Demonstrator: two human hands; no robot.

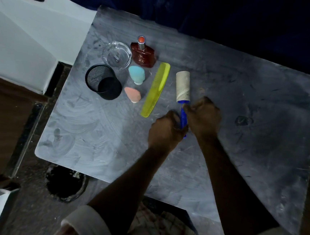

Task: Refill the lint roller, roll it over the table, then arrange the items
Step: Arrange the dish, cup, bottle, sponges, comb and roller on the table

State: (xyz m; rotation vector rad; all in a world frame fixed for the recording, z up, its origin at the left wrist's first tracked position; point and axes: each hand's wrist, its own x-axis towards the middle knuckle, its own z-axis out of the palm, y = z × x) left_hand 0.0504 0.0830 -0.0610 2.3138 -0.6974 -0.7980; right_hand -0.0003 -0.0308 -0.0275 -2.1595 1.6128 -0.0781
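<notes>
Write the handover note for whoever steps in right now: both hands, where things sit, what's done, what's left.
Left hand: closed on the lower end of the blue plastic lint roller handle.
Right hand: gripping the handle just below the roll.
The bare cardboard roll is on the roller, lying on the grey table, so the refill looks not done.
Yellow-green comb beside it; black mesh cup, glass dish, brown perfume bottle, blue sponge and peach sponge are grouped on the left.
Left: refill, rolling, arranging.
</notes>
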